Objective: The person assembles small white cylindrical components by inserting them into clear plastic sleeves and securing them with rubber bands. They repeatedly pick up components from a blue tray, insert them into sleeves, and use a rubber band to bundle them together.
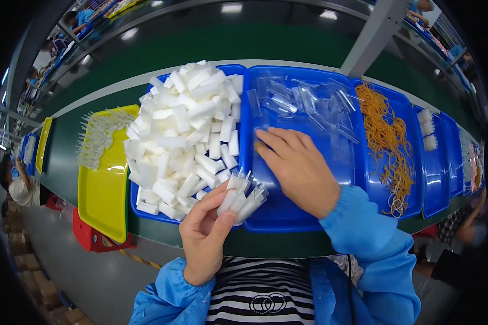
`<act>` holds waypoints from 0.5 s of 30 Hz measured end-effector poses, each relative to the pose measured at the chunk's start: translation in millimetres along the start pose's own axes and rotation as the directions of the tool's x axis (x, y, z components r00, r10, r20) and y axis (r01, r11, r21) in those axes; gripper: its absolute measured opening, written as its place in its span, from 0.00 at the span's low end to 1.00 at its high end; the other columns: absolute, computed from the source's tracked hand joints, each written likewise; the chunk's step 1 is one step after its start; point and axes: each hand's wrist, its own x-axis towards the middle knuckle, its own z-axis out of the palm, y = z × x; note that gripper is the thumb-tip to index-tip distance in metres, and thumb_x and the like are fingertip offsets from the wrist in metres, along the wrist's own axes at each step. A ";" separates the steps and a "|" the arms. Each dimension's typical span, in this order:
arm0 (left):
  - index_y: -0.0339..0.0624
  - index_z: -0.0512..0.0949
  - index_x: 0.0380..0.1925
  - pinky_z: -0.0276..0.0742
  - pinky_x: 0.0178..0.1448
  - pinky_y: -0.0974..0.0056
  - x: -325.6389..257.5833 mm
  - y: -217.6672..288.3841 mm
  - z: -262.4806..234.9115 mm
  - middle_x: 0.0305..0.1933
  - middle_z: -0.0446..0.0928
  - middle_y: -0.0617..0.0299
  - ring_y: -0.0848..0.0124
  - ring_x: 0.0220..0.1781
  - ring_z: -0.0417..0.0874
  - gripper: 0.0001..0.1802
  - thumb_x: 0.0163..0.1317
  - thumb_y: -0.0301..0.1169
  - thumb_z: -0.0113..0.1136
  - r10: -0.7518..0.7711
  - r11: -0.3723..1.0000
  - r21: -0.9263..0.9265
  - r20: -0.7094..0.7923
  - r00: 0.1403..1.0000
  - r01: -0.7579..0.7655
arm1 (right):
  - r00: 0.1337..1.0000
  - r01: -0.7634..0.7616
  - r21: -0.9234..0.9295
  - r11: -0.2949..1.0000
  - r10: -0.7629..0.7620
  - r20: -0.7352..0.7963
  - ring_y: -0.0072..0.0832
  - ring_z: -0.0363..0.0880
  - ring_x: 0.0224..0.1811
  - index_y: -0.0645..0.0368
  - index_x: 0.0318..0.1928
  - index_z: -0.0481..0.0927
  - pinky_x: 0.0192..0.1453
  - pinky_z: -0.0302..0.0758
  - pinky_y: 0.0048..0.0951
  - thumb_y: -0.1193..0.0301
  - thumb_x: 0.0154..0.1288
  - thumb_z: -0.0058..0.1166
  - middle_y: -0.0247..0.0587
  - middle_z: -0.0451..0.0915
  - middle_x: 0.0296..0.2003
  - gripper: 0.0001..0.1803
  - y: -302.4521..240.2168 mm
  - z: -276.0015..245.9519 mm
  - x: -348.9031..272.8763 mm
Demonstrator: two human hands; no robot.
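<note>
My left hand [206,230] is closed around a small bundle of clear plastic tubes [243,197] with white pieces inside, held over the near edge between two blue trays. My right hand [301,170] reaches over the blue tray [287,211] at the centre, palm down with its fingers stretched out toward the tray's left wall. Whether its fingertips touch anything is hard to make out. Several clear plastic tubes [314,103] lie loose in the far part of that tray. To the left, white foam pieces [184,124] are heaped high in another blue tray.
Farther left is a yellow tray [100,200] with small whitish parts [103,132] at its far end. Orange rubber bands [382,124] lie in a blue tray to the right, beside more trays. A grey metal post [377,38] rises behind. Other people work along the sides.
</note>
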 end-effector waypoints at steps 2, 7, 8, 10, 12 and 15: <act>0.28 0.75 0.54 0.70 0.69 0.56 -0.5 1.1 -3.1 0.67 0.69 0.39 0.58 0.66 0.74 0.17 0.65 0.17 0.58 0.019 1.000 -0.015 -0.004 1.000 -0.019 | 1.000 -0.026 0.060 0.998 0.025 0.014 0.42 0.74 0.59 0.59 0.47 0.82 0.62 0.69 0.39 0.79 0.55 0.57 0.43 0.79 0.54 0.17 -0.6 -13.7 -5.6; 0.28 0.76 0.54 0.72 0.68 0.56 2.6 -5.9 -1.0 0.68 0.67 0.40 0.58 0.67 0.73 0.17 0.64 0.16 0.58 0.153 0.987 0.034 0.085 0.985 -0.156 | 0.972 -0.229 0.051 0.972 0.232 -0.046 0.39 0.81 0.39 0.60 0.39 0.79 0.41 0.77 0.38 0.66 0.59 0.64 0.42 0.79 0.33 0.13 -5.7 -7.9 1.6; 0.28 0.76 0.53 0.72 0.68 0.56 3.5 -5.3 -0.7 0.68 0.67 0.41 0.58 0.67 0.73 0.17 0.64 0.16 0.58 0.165 0.983 0.060 0.090 0.982 -0.171 | 0.965 -0.262 0.051 0.964 0.261 0.029 0.41 0.82 0.37 0.60 0.38 0.78 0.39 0.78 0.39 0.64 0.57 0.65 0.43 0.79 0.32 0.15 -11.0 -6.1 2.4; 0.28 0.76 0.53 0.73 0.67 0.56 5.3 -4.7 -0.9 0.68 0.67 0.41 0.57 0.68 0.72 0.17 0.64 0.15 0.58 0.193 0.975 0.088 0.099 0.976 -0.202 | 0.958 -0.279 0.090 0.956 0.272 0.086 0.43 0.83 0.33 0.60 0.37 0.76 0.34 0.79 0.41 0.60 0.54 0.69 0.46 0.80 0.30 0.20 -17.9 -3.1 -1.3; 0.28 0.77 0.53 0.73 0.67 0.56 4.6 -5.5 -5.4 0.68 0.67 0.41 0.57 0.68 0.71 0.16 0.64 0.15 0.58 0.227 0.967 0.101 0.083 0.970 -0.235 | 0.939 -0.322 0.137 0.937 0.297 0.174 0.43 0.83 0.33 0.60 0.38 0.76 0.33 0.79 0.41 0.60 0.54 0.69 0.45 0.80 0.30 0.20 -25.9 -11.9 -1.7; 0.29 0.77 0.54 0.73 0.68 0.56 4.1 -6.9 -6.8 0.68 0.67 0.42 0.57 0.68 0.71 0.17 0.64 0.15 0.58 0.240 0.968 0.065 0.041 0.970 -0.243 | 0.937 -0.299 0.089 0.950 0.275 0.214 0.41 0.83 0.34 0.61 0.38 0.76 0.33 0.79 0.40 0.63 0.53 0.68 0.44 0.80 0.30 0.19 -35.4 -16.8 -9.9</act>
